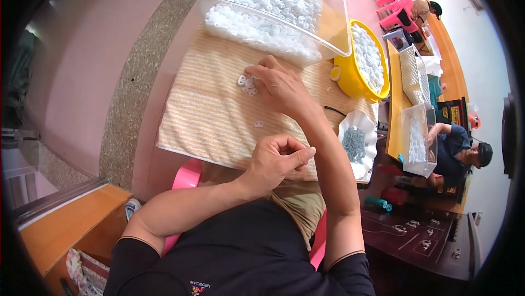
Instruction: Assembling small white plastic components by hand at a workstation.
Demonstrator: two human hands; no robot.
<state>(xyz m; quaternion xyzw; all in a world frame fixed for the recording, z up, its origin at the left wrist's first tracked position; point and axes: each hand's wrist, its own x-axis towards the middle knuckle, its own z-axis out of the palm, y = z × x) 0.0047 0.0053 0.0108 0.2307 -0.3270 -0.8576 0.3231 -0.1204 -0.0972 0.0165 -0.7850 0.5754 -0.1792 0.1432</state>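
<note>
My left hand (279,160) is above the near part of a striped beige towel (202,104), closed, with the thumb pressed against the bent index finger. What it pinches, if anything, is too small to make out. My right hand (283,85) reaches across to a small loose pile of white plastic pieces with holes (250,83). Its fingers are bent together, tips at the pile's far edge; the thumb is hidden, and I cannot see what they hold. One single white two-holed piece (258,124) lies apart on the towel, between the pile and my left hand.
Beyond the towel stands a clear plastic bin (339,44) heaped with white pieces. To its right is a yellow tub (342,83) of similar pieces. A white fluted dish (367,126) holds small grey parts. At right, another person (456,145) works at a clear bin (429,159).
</note>
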